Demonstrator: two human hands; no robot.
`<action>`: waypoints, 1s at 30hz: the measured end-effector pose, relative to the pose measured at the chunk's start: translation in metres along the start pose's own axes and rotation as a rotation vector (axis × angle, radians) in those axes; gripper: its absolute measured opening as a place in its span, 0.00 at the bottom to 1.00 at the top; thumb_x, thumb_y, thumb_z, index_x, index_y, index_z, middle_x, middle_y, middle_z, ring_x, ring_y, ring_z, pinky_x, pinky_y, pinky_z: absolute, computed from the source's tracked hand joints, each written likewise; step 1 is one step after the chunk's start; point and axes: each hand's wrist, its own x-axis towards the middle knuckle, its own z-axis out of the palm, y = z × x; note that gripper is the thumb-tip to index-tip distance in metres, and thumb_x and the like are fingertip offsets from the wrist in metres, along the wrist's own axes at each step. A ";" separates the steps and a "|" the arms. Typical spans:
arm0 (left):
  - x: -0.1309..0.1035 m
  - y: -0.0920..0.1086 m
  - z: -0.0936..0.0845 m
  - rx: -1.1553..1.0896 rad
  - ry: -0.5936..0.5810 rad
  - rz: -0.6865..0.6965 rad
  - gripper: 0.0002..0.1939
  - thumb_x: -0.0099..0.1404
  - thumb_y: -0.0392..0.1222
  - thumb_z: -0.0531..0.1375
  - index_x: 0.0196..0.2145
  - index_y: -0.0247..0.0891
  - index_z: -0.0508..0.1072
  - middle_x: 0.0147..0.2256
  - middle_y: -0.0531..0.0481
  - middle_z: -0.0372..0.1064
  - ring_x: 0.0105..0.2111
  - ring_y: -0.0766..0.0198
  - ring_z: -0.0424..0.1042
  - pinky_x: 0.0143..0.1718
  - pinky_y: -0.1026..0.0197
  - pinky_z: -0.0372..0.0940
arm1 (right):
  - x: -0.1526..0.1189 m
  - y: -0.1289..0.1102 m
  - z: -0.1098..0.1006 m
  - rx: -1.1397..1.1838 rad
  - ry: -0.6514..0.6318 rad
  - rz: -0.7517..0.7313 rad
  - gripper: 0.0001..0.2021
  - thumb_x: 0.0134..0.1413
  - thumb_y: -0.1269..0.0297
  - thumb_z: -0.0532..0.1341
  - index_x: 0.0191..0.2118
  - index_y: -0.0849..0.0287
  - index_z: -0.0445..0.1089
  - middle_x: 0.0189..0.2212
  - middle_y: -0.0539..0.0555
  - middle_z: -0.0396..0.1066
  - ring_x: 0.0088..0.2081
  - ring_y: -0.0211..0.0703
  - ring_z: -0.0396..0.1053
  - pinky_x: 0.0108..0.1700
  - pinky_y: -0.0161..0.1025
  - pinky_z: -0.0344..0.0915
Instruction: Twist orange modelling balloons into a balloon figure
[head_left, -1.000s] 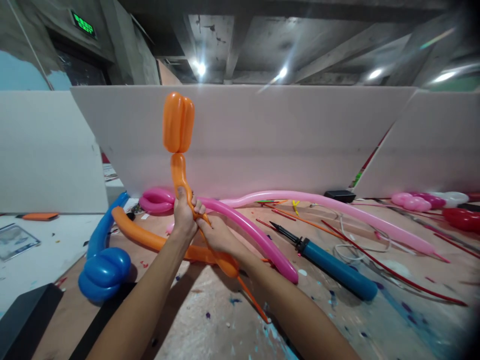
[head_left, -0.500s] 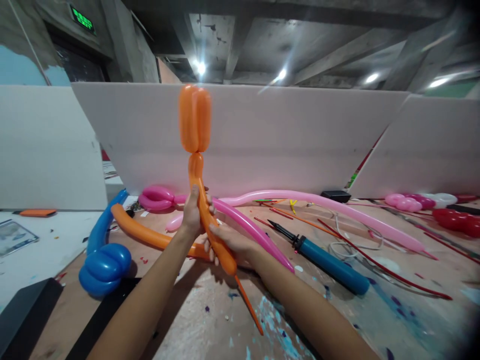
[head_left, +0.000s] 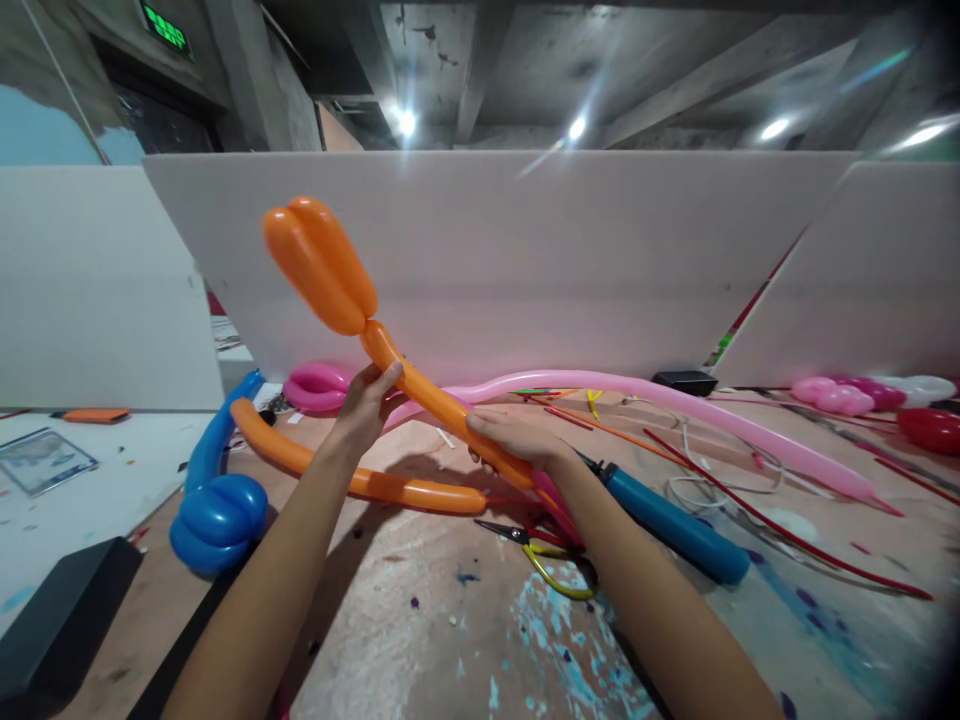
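Note:
Both hands hold a twisted orange balloon (head_left: 431, 393) in the air above the table, its looped bulb leaning to the upper left. My left hand (head_left: 367, 405) is wrapped round the stem below the bulb. Further down the stem, my right hand (head_left: 517, 440) grips it with the fingers partly underneath, hiding the tail end. A second orange balloon (head_left: 420, 494), long and untwisted, lies on the table under them. Scissors with yellow handles (head_left: 559, 570) rest on the table below my right hand.
On the left lie a twisted blue balloon (head_left: 217, 520) and a black block (head_left: 71, 620). A magenta balloon (head_left: 315, 385) and a long pink balloon (head_left: 675, 415) stretch behind my hands. A blue hand pump (head_left: 679, 525) lies right, near red deflated balloons (head_left: 795, 535). White panels (head_left: 525, 260) stand behind.
The held orange balloon has tilted from upright to leaning left. My hands have moved apart along its stem, the right one going rightward and up. The scissors have come into sight.

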 end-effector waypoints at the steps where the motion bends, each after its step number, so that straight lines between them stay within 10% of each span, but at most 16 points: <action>1: -0.001 -0.001 0.000 0.023 -0.039 -0.022 0.15 0.53 0.42 0.69 0.38 0.35 0.74 0.35 0.50 0.72 0.37 0.63 0.72 0.42 0.58 0.69 | -0.001 -0.002 0.000 -0.025 -0.006 -0.010 0.21 0.58 0.43 0.55 0.33 0.59 0.65 0.26 0.52 0.69 0.23 0.36 0.66 0.23 0.33 0.62; 13: -0.017 -0.001 0.013 0.291 -0.384 -0.074 0.14 0.53 0.37 0.69 0.38 0.32 0.75 0.37 0.40 0.74 0.37 0.56 0.75 0.40 0.56 0.71 | 0.018 0.018 0.005 0.354 -0.110 0.049 0.23 0.59 0.43 0.53 0.36 0.62 0.70 0.26 0.55 0.71 0.25 0.39 0.69 0.26 0.35 0.68; 23: -0.023 0.003 0.010 0.245 -0.415 -0.027 0.19 0.51 0.34 0.69 0.42 0.33 0.75 0.40 0.41 0.74 0.39 0.56 0.74 0.42 0.58 0.70 | 0.012 0.013 0.005 0.607 -0.376 0.106 0.20 0.58 0.50 0.51 0.37 0.63 0.68 0.22 0.51 0.69 0.19 0.36 0.67 0.20 0.32 0.65; 30: -0.024 0.009 0.015 0.376 -0.501 0.043 0.11 0.53 0.36 0.68 0.36 0.34 0.75 0.32 0.45 0.73 0.33 0.60 0.73 0.35 0.61 0.69 | 0.005 0.009 0.016 0.589 -0.251 0.128 0.18 0.57 0.49 0.56 0.41 0.61 0.66 0.22 0.49 0.68 0.18 0.33 0.62 0.20 0.30 0.60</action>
